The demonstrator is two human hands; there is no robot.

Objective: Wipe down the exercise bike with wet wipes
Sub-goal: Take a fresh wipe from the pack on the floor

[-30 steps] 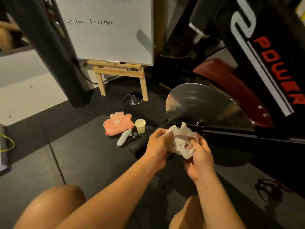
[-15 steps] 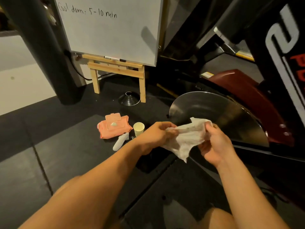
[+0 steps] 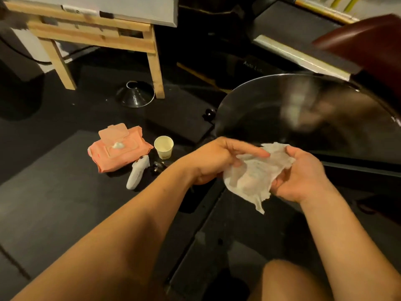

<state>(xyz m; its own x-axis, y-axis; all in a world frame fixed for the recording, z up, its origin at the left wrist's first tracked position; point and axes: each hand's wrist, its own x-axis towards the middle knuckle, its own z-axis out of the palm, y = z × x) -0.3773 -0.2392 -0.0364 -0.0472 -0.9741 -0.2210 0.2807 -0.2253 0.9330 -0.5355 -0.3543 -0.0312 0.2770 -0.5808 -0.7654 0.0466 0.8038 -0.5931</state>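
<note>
Wipe (image 3: 256, 172) between hands; flywheel (image 3: 303, 118) beyond

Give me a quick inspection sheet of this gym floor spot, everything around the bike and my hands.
Surface: dark rubber floor mats, seams visible.
Job's things: white wipe spread open between both hands; shiny flywheel just beyond it; pink wipes pack, lid open, on the floor.
Clutter: paper cup upright beside the pack; white handheld device; metal funnel.
Grippers: left hand and right hand each pinch an edge of the wipe.
Cables: dark cord behind the easel leg.
Surroundings: wooden easel holding a board.
</note>
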